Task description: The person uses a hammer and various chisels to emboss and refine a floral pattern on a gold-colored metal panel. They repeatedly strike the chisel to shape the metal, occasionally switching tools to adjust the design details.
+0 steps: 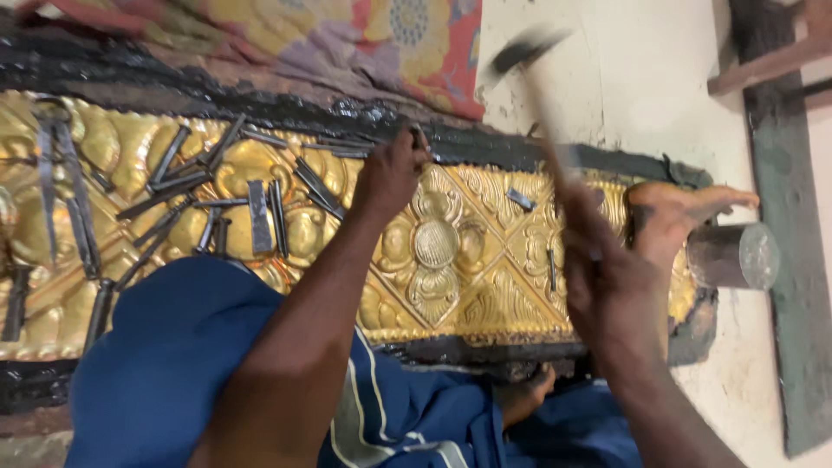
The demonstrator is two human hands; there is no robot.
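Observation:
A long embossed golden metal sheet (459,260) with flower patterns lies on a bed of black pitch (260,108). My left hand (390,173) grips a thin steel punch (419,139) set against the sheet's far edge. My right hand (607,277) holds a hammer by its handle; the blurred dark hammer head (520,50) is raised above the punch. My bare foot (680,212) rests on the right end of the sheet.
Several loose steel punches (208,195) lie scattered over the left part of the sheet. A metal cylinder (735,256) lies at the right end. A patterned cloth (347,43) is beyond the pitch. My blue garment (173,364) covers the near side.

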